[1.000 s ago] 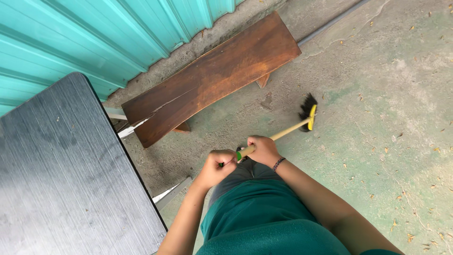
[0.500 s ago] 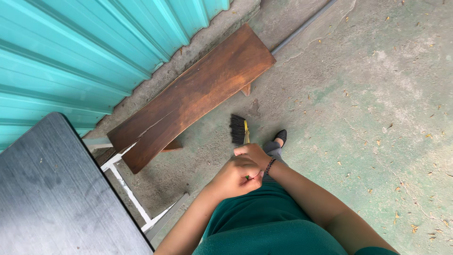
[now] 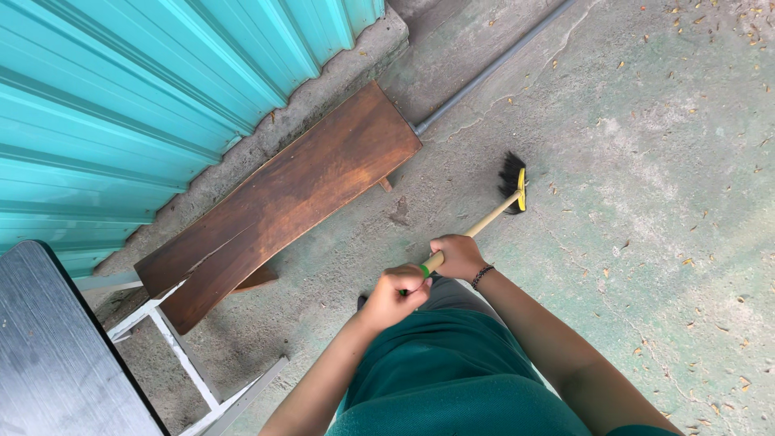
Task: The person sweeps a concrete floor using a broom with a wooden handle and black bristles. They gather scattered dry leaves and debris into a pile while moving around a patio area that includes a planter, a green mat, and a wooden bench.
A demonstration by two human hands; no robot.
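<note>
Both hands on broom (image 3: 491, 211): left hand (image 3: 395, 295) fisted round green handle end, right hand (image 3: 458, 256) wrapped on wood shaft just above. Black bristle head down on concrete floor (image 3: 646, 202), near wooden bench (image 3: 282, 202).

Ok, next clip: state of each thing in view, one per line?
Broom: held by its handle in both hands, head down on the concrete.
Left hand: closed around the green top end of the handle.
Right hand: closed on the wooden handle, lower down.
Wooden bench: upright, seat bare, beside the wall.
Black table: upright, at the frame's left edge.
Floor: concrete, scattered with small dry leaves.
</note>
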